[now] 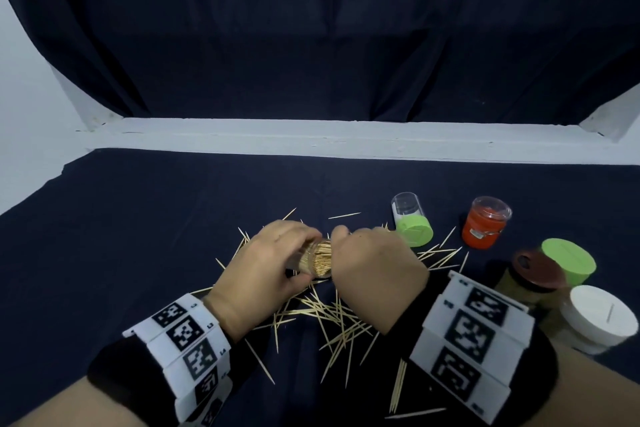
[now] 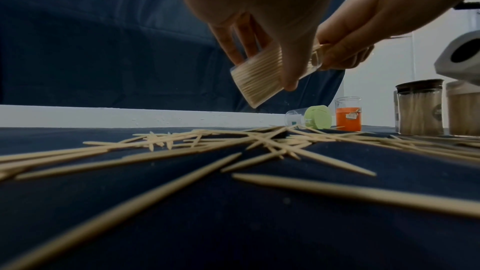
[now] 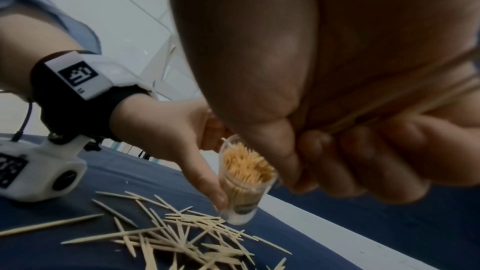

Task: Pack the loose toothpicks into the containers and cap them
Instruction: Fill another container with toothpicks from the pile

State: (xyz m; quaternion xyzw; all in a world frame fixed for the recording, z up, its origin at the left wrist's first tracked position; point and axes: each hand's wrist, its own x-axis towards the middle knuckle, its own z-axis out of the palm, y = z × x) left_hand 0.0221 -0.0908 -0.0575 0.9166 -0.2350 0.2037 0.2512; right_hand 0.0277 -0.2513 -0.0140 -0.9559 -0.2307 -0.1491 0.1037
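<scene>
My left hand (image 1: 273, 260) grips a clear container (image 1: 320, 260) nearly full of toothpicks, tilted with its mouth toward my right hand (image 1: 372, 263). In the left wrist view the container (image 2: 262, 73) hangs above the cloth, fingers wrapped around it. The right wrist view shows its open mouth (image 3: 246, 165) packed with tips. My right hand (image 3: 350, 147) pinches a few toothpicks (image 3: 415, 106) beside the container's mouth. Loose toothpicks (image 1: 332, 319) lie scattered on the dark cloth below both hands.
An empty clear container with a green cap (image 1: 412, 222) lies on its side at the back right. A red-capped jar (image 1: 485, 225) stands inverted beside it. Capped containers, brown (image 1: 536, 274), green (image 1: 568, 260) and white (image 1: 599, 315), stand at the right edge.
</scene>
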